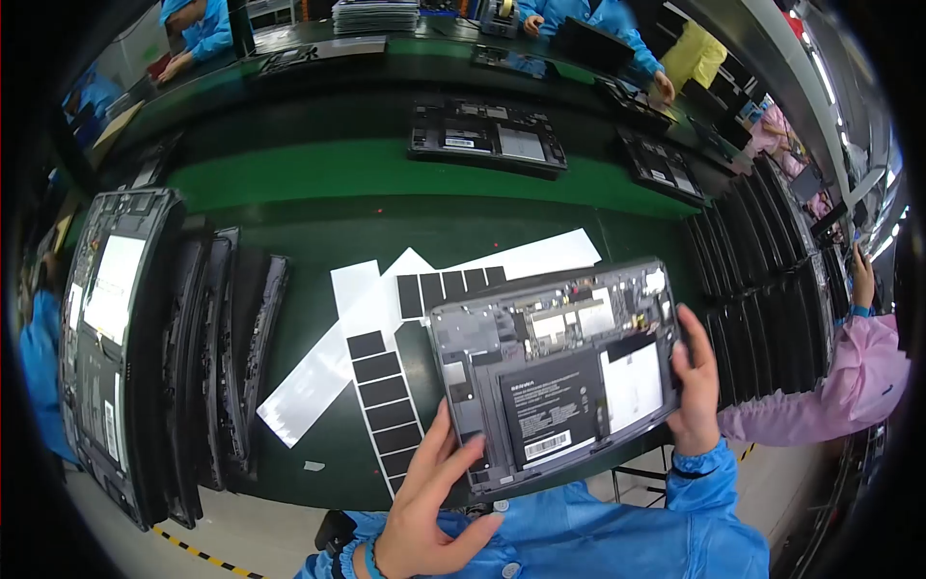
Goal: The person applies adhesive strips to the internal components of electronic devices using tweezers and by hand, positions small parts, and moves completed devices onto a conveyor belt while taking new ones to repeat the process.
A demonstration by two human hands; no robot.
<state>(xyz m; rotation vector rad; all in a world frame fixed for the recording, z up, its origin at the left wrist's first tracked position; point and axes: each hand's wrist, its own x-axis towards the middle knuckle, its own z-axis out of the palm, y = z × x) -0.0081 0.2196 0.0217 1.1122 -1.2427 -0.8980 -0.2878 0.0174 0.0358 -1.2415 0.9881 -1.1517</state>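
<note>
An opened device chassis (497, 362), with a black battery and exposed circuit boards, is held tilted above the table's near edge. At its right side my right hand (696, 386) grips the edge, fingers bent around it. My left hand (439, 502) touches the lower left corner with its fingertips, the fingers spread. Beneath and left of the chassis lie white sheets (309, 391) and a strip of black rectangular pads (391, 415). More black pads (451, 284) sit on a sheet just behind the chassis.
Upright chassis (108, 338) stand in a row at the left; dark panels (752, 280) are stacked at the right. Another chassis (489, 140) lies on the green belt (318, 169). Co-workers in blue (603, 34) are across the line; a pink-sleeved arm (830, 386) is at the right.
</note>
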